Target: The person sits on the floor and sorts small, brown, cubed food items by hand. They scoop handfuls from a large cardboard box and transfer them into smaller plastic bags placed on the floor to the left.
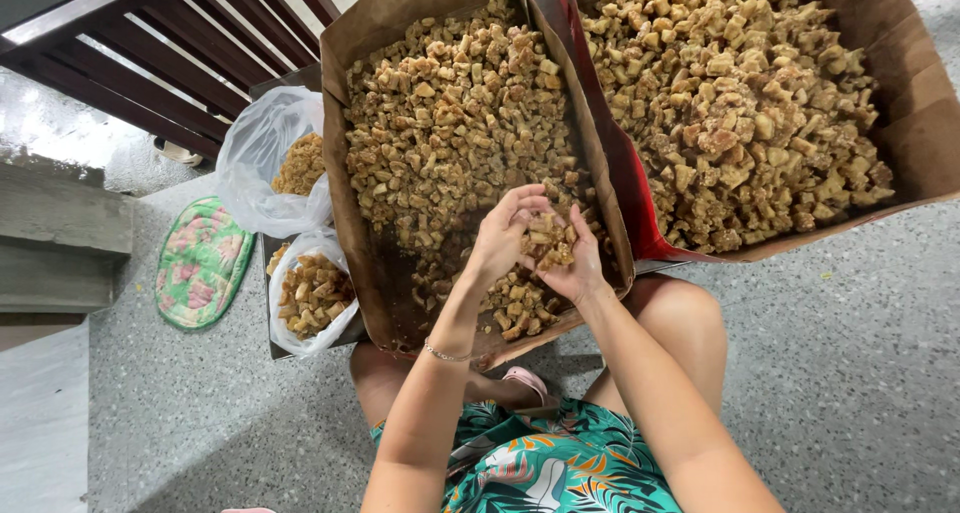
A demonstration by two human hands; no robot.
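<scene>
Two brown paper-lined boxes hold heaps of small golden-brown sugary chunks. Over the near end of the left box (340, 163) my left hand (503, 235) and my right hand (577, 266) are cupped together around a handful of the chunks (548, 241). A thin bracelet circles my left wrist. The left box's near part is thinly covered, with dark paper showing. The right box (915, 123), which has a red edge, is piled fuller.
Two clear plastic bags with chunks lie left of the boxes, a larger open bag (275, 163) and a smaller bag (310, 298). A floral green pad (200, 263) lies on the speckled floor. A dark wooden railing (160, 63) and a concrete step stand at upper left.
</scene>
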